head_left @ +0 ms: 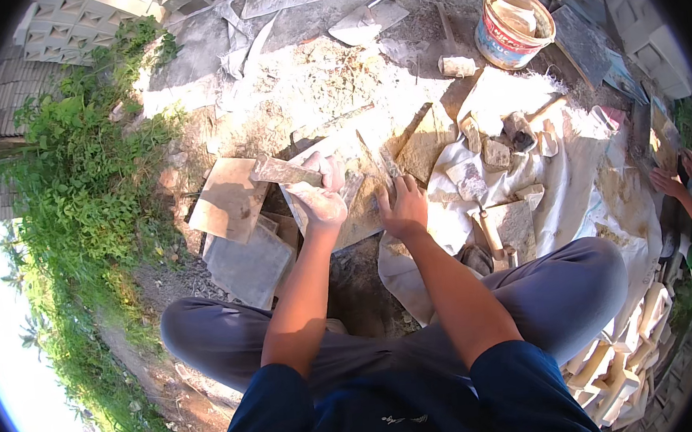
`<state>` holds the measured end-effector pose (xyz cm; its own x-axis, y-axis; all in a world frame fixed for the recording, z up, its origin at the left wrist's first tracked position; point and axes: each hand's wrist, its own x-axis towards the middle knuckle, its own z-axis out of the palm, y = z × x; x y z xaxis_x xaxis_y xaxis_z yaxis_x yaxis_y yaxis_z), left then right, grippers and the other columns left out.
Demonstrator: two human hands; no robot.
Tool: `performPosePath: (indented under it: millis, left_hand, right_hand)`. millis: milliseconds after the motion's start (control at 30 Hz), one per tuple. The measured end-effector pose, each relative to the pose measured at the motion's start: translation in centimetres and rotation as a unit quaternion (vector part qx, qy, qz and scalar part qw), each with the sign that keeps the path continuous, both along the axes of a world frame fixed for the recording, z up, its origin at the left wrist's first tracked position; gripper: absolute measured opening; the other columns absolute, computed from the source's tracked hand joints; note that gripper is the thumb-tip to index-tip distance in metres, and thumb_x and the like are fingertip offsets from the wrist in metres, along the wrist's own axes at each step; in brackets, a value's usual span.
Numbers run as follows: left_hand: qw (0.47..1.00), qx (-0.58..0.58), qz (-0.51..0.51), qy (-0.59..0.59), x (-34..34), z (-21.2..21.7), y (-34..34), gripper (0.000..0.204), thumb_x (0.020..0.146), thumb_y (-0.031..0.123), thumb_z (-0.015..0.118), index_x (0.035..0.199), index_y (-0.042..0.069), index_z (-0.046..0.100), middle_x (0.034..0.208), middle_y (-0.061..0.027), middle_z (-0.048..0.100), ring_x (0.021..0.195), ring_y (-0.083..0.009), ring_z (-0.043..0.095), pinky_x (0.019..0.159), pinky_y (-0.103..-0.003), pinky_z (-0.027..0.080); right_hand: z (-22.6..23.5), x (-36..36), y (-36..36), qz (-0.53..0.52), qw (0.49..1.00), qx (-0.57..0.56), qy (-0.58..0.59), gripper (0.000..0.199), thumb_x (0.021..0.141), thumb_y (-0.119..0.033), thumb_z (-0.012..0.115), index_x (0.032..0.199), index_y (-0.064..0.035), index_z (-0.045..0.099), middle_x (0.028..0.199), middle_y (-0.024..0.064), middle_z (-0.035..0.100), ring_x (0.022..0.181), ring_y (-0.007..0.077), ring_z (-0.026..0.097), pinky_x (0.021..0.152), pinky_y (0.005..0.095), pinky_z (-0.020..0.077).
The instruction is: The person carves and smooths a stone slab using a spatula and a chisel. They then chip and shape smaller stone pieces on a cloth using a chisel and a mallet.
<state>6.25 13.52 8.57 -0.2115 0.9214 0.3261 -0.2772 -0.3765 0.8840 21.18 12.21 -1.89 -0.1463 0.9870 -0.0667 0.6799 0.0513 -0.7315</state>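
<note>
Stone, grey-brown and rough, makes up the flat slab (361,202) lying on the ground just beyond the person's knees. In the head view it looks heavy, stiff and brittle at its thin edges, best gripped by its thick sides. The left hand (318,203) is clenched around a flat tool (284,171), a chisel-like blade, at the slab's left edge. The right hand (403,207) lies spread on the slab's right part, pressing it down, grasping nothing.

Sunlit dirt ground (327,79), weeds (83,180) at left, perhaps concrete blocks (78,18) behind.
</note>
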Motion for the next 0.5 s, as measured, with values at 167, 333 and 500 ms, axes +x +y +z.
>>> performPosePath:
  millis: [167, 333, 500]
  left_hand:
    - [0.999, -0.036, 0.036, -0.01, 0.2, 0.2, 0.5, 0.077, 0.082, 0.087, 0.029, 0.069, 0.012, 0.036, 0.055, 0.0022, 0.028, 0.048, -0.0117, 0.022, 0.048, -0.029, 0.016]
    - [0.993, -0.047, 0.089, -0.06, 0.9, 0.0, -0.6, 0.075, 0.083, 0.087, 0.03, 0.067, 0.013, 0.033, 0.054, 0.0045, 0.024, 0.047, -0.0092, 0.018, 0.047, -0.028, 0.015]
    - [0.996, 0.03, 0.073, -0.041, 0.6, 1.3, -0.6, 0.076, 0.084, 0.086, 0.024, 0.068, 0.013, 0.034, 0.051, 0.0028, 0.026, 0.044, -0.0113, 0.016, 0.045, -0.029, 0.017]
  right_hand:
    - [0.2, -0.2, 0.1, -0.002, 1.0, 0.002, -0.008, 0.041, 0.093, -0.036, 0.052, 0.111, 0.0002, 0.059, 0.115, 0.0205, 0.058, 0.108, 0.0371, 0.056, 0.096, 0.0475, 0.0389]
    - [0.1, -0.4, -0.3, 0.02, 0.999, -0.023, -0.009, 0.04, 0.093, -0.036, 0.052, 0.111, -0.0005, 0.059, 0.117, 0.0201, 0.058, 0.109, 0.0368, 0.056, 0.097, 0.0476, 0.0383]
    - [-0.4, 0.4, 0.1, 0.009, 1.0, 0.002, 0.006, 0.04, 0.093, -0.037, 0.052, 0.11, -0.0013, 0.06, 0.117, 0.0196, 0.058, 0.11, 0.0365, 0.055, 0.099, 0.0477, 0.0377]
